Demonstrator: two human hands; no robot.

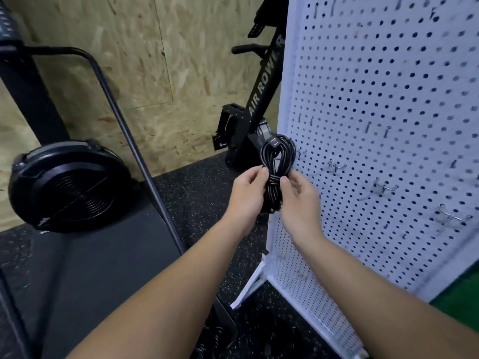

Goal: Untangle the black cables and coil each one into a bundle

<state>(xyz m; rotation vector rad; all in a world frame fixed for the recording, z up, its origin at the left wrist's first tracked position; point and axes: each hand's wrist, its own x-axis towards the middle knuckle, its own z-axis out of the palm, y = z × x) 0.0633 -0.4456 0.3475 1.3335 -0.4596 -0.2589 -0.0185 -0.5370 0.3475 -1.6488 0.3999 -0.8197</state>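
Two bare forearms reach forward from the bottom edge of the view, meeting at a coiled bundle of black cable held upright at mid-frame. The left hand grips the bundle's left side at its wrapped waist, fingers curled round the strands. The right hand pinches the same waist from the right, thumb pressed on the wrapping turns and the other fingers curled behind. The bundle's upper loop fans out above both hands; its lower strands hang straight between the palms.

Just behind the bundle and to the right stands a white perforated metal pegboard panel, its left edge running down almost in line with the cable. Small metal hooks jut from its face near the right hand. Its white foot angles out onto the black speckled rubber floor.

Left of the hands lies open floor, bounded by a black air rower rail leaning against the chipboard wall and a round black fan housing at far left. More loose black cable lies on the floor below the arms.
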